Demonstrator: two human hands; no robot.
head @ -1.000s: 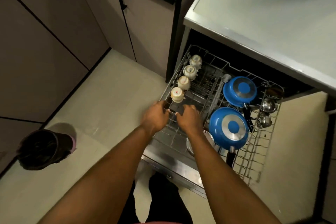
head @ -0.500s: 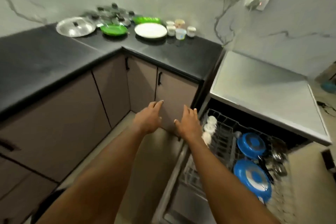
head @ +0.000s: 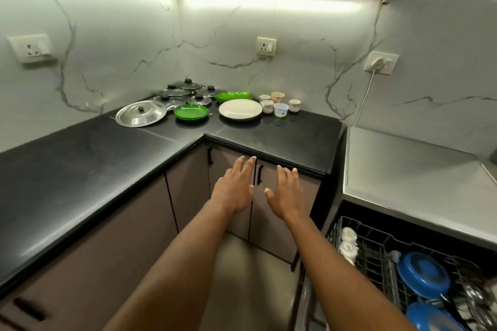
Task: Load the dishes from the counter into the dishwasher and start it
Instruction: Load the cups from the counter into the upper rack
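My left hand (head: 235,188) and right hand (head: 285,193) are both empty, fingers straight, before the brown cabinet doors (head: 269,223) under the black stone counter (head: 80,164), whose back corner carries the round white plate (head: 240,109), round green plates (head: 191,111), steel lids (head: 141,116) and small cups (head: 281,109), with the dark wire dishwasher rack (head: 376,258) at my right.

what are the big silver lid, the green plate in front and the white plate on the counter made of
Big lid: looks like stainless steel, with a bright, mirror-like surface that reflects the light. Green plate: probably plastic, going by its saturated colour and glossy sheen. White plate: ceramic or melamine, with a smooth off-white gloss; the picture cannot settle which.
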